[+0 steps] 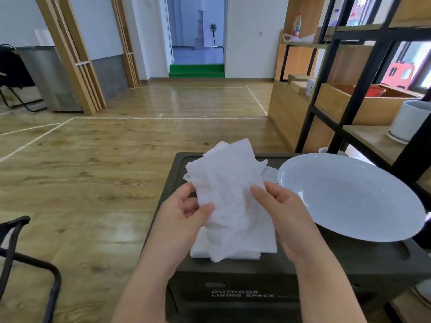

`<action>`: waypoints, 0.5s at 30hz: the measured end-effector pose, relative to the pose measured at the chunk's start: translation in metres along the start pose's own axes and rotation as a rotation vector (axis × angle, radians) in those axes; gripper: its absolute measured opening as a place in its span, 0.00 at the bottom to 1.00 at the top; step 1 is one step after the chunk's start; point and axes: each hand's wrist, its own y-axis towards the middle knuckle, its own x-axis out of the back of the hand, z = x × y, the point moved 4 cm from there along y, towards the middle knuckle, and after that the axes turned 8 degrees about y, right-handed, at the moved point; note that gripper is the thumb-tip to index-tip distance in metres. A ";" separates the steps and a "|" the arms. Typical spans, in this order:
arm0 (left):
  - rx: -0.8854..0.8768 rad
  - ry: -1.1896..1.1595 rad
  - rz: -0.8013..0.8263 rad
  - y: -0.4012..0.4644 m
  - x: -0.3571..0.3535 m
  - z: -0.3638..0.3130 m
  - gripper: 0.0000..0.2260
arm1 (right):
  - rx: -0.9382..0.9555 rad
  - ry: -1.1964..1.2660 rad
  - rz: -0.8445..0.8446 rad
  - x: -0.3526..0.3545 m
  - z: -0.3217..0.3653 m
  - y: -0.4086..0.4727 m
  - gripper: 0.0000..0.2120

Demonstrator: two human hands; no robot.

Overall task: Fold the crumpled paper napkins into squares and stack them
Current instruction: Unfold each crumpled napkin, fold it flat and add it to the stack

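Napkin [229,194] hides fingertips of both hands [184,213] [282,213]. Folded stack [203,249] beneath mostly covered; sheet count unreadable. More white paper [269,172] behind napkin, partly hidden by it and the plate [349,197]. Box [256,276] print ends in a blur. Chair [28,264] cut by left edge. Shelf bottle [297,24] label too small to read.

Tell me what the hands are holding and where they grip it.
Both hands hold one crumpled napkin above the black box: the left hand pinches its left edge, the right hand its right edge.
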 end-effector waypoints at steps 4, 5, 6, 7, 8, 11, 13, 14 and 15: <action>-0.062 -0.034 -0.083 -0.002 0.007 -0.005 0.20 | 0.027 -0.023 -0.061 0.004 0.003 -0.002 0.05; -0.075 -0.044 -0.124 -0.003 0.009 -0.007 0.20 | 0.034 -0.026 -0.069 0.004 0.002 -0.002 0.04; -0.092 -0.056 -0.160 -0.004 0.010 -0.008 0.21 | 0.040 -0.023 -0.077 0.004 0.002 -0.003 0.04; -0.112 -0.070 -0.191 -0.005 0.011 -0.009 0.22 | 0.045 -0.016 -0.079 0.004 0.002 -0.003 0.04; -0.134 -0.080 -0.215 -0.005 0.012 -0.010 0.23 | 0.049 -0.007 -0.080 0.003 0.002 -0.003 0.05; -0.176 -0.094 -0.232 -0.007 0.013 -0.011 0.21 | 0.091 0.024 -0.061 0.001 0.005 -0.004 0.09; -0.193 -0.074 -0.211 -0.006 0.012 -0.011 0.17 | 0.139 0.043 -0.022 -0.002 0.008 -0.005 0.09; -0.198 -0.062 -0.193 -0.006 0.011 -0.011 0.17 | 0.158 0.046 -0.009 -0.003 0.010 -0.006 0.09; -0.202 -0.056 -0.175 -0.006 0.011 -0.011 0.18 | 0.174 0.037 0.003 -0.003 0.011 -0.006 0.09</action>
